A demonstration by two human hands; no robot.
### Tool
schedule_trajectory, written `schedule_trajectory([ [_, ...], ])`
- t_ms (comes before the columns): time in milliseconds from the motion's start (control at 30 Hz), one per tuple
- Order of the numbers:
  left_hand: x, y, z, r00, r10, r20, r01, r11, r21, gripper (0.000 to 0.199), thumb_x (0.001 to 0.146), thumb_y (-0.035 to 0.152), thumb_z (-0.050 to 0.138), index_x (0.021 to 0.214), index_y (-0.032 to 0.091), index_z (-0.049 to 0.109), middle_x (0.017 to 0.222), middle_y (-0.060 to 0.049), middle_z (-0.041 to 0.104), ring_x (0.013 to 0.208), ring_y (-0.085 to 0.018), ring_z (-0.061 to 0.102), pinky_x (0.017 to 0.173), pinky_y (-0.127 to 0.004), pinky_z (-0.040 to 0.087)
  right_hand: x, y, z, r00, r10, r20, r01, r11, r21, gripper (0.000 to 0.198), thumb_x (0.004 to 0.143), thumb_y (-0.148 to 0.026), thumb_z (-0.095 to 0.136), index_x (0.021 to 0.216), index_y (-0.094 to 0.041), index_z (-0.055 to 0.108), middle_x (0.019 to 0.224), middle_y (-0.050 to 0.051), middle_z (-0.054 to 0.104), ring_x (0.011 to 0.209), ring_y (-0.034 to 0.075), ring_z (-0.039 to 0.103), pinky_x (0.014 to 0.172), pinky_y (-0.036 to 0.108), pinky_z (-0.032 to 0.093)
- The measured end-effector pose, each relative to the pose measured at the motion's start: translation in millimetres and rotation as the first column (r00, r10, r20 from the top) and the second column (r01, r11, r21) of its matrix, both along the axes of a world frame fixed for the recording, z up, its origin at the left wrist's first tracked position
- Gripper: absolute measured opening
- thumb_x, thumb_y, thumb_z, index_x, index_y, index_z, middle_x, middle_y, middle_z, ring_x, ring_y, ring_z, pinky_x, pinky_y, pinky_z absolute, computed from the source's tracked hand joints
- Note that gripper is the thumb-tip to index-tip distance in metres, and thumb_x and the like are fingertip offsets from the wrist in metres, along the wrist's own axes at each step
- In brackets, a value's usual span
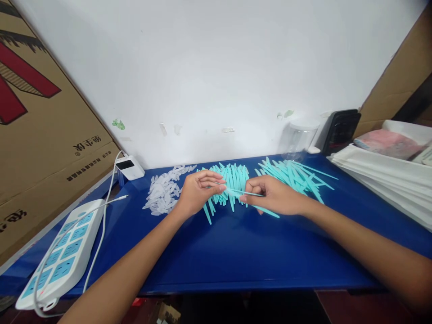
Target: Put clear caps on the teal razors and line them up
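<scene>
My right hand is closed on a thin turquoise stick, which points left towards my other hand. Fingers and thumb of my left hand are pinched together on a small translucent cap-like piece at the stick's left end. Whether the stick sits inside that piece is too small to tell. Behind and below both hands lies a pile of turquoise sticks, partly hidden by my fingers. Left of it is a heap of small translucent white pieces. More turquoise sticks lie loosely to the right.
A white power strip with a cable and a small white device are at the left, beside a large cardboard box. A clear jar, a black holder and stacked white trays stand at the right. A wall closes off the back.
</scene>
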State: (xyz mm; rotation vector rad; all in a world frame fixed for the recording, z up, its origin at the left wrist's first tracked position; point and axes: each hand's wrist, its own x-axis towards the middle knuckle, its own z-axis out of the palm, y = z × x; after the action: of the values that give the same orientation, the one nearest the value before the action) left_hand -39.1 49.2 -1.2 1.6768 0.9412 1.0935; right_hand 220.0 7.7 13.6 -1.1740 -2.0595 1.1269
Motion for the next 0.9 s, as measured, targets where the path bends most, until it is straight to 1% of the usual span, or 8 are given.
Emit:
schedule_trajectory([
  [100,-11,9,0.9,0.962,0.211,-0.17,-0.162,0.951,0.263,0.028,0.087,0.046,0.08,0.097,0.02,0.079,0.096,-0.008,0.081,0.09,-0.024,0.076,0.076,-0.033,0.06,11,11,-4,0.969,-0.217,0.115,0.182,0.949,0.256,0.046,0.095,-0.05,0.063,0.065,-0.024,0.039,0.058,-0.002,0.054,0.054,0.014,0.047,0.057,0.031,0.03],
  [200,-28,20,4.5,0.841,0.432,-0.326,-0.251,0.845,0.473,0.023,0.095,0.043,0.068,0.099,0.023,0.079,0.092,-0.006,0.08,0.087,-0.024,0.074,0.076,-0.033,0.056,30,29,-10,0.839,-0.436,0.326,0.272,0.854,0.443,0.042,0.094,-0.042,0.06,0.063,-0.024,0.037,0.06,0.0,0.054,0.057,0.017,0.049,0.059,0.033,0.029],
  [300,-42,30,8.2,0.615,0.6,-0.511,-0.264,0.768,0.584,0.022,0.097,0.037,0.062,0.103,0.024,0.079,0.09,-0.006,0.08,0.085,-0.027,0.073,0.081,-0.037,0.053,47,43,-17,0.668,-0.521,0.532,0.284,0.839,0.464,0.033,0.091,-0.036,0.062,0.064,-0.024,0.047,0.062,0.006,0.061,0.061,0.022,0.056,0.058,0.034,0.029],
  [367,-50,34,9.7,0.46,0.652,-0.603,-0.262,0.749,0.609,0.025,0.097,0.037,0.06,0.104,0.022,0.079,0.091,-0.008,0.08,0.087,-0.03,0.073,0.082,-0.039,0.051,53,47,-22,0.596,-0.54,0.594,0.306,0.837,0.455,0.025,0.09,-0.036,0.063,0.07,-0.022,0.055,0.071,0.009,0.067,0.066,0.024,0.061,0.057,0.034,0.03],
  [467,-64,41,11.1,0.271,0.652,-0.709,-0.257,0.758,0.599,0.028,0.097,0.037,0.059,0.107,0.02,0.079,0.097,-0.013,0.079,0.095,-0.035,0.071,0.083,-0.043,0.051,56,48,-28,0.563,-0.573,0.595,0.347,0.818,0.46,0.017,0.09,-0.037,0.067,0.092,-0.02,0.064,0.084,0.012,0.073,0.076,0.027,0.066,0.058,0.034,0.034],
  [567,-80,48,12.1,0.148,0.634,-0.759,-0.253,0.767,0.59,0.028,0.096,0.035,0.06,0.109,0.018,0.079,0.105,-0.018,0.077,0.104,-0.039,0.069,0.084,-0.046,0.053,55,46,-30,0.582,-0.6,0.548,0.379,0.797,0.47,0.024,0.09,-0.036,0.068,0.105,-0.018,0.063,0.091,0.012,0.075,0.083,0.029,0.068,0.061,0.033,0.037],
  [733,-97,60,7.6,0.147,0.566,-0.811,-0.241,0.816,0.525,0.026,0.095,0.028,0.06,0.112,0.02,0.078,0.112,-0.016,0.076,0.108,-0.037,0.068,0.088,-0.046,0.054,48,45,-29,0.712,-0.565,0.416,0.404,0.815,0.415,0.023,0.094,-0.04,0.062,0.103,-0.019,0.063,0.09,0.01,0.075,0.081,0.026,0.07,0.064,0.033,0.04],
  [900,-94,71,-9.1,0.238,0.551,-0.8,-0.044,0.829,0.557,0.042,0.103,0.023,0.043,0.132,0.018,0.074,0.135,-0.016,0.071,0.124,-0.036,0.061,0.105,-0.049,0.049,44,42,-25,0.757,-0.569,0.32,0.414,0.798,0.438,0.022,0.098,-0.039,0.055,0.099,-0.019,0.066,0.098,0.012,0.077,0.084,0.026,0.069,0.069,0.034,0.043],
])
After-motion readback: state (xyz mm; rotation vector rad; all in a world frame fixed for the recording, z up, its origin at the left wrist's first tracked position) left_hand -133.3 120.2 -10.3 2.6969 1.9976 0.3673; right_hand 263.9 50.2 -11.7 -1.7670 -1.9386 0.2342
